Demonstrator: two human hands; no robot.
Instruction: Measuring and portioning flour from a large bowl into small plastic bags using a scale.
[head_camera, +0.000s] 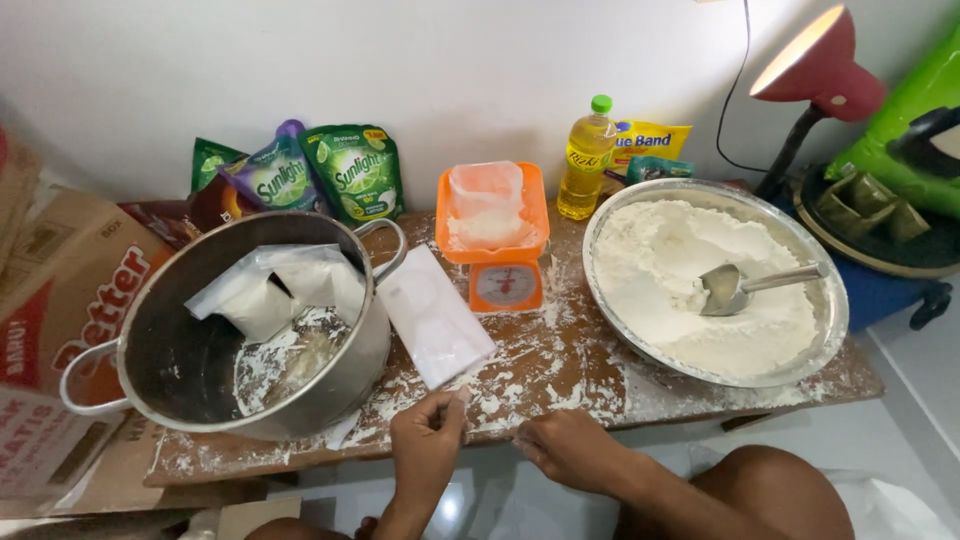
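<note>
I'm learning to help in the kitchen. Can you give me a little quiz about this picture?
1. True or false: the scoop lies in the flour tray.
2. What stands on the orange scale: A) a bottle, B) a clear bag of flour, C) a spoon?
3. Which hand pinches the stack of flat bags at its near end?

Key:
1. True.
2. B.
3. The left hand; the right hand rests on the table edge.
</note>
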